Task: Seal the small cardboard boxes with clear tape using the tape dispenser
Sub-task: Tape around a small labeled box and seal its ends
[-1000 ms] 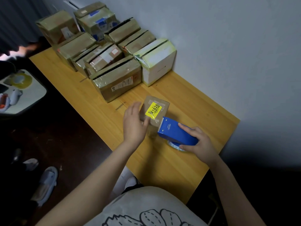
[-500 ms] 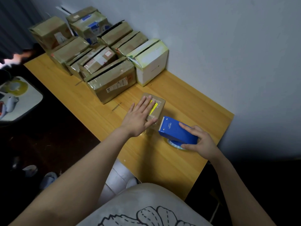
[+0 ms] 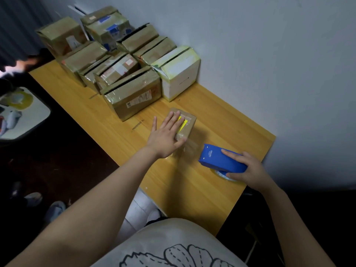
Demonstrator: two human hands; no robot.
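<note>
A small brown cardboard box (image 3: 187, 125) with a yellow label lies on the wooden table (image 3: 192, 182). My left hand (image 3: 165, 133) presses flat on its top, fingers straight. To the right, my right hand (image 3: 248, 168) grips the blue tape dispenser (image 3: 219, 158), index finger stretched along its top. A strip of clear tape (image 3: 189, 150) stretches from the dispenser's front to the box's near side. The clear tape roll (image 3: 221, 173) peeks out under the dispenser.
Several taped brown boxes (image 3: 133, 95) and a white box (image 3: 179, 74) crowd the table's far end against the grey wall. The table's right edge lies just beyond the dispenser. Dark floor with shoes (image 3: 54, 209) and a small side table (image 3: 21, 112) lie to the left.
My left hand went from gripping the box's side to pressing flat on top. The right hand pulled the dispenser back to the right, away from the box, drawing out tape.
</note>
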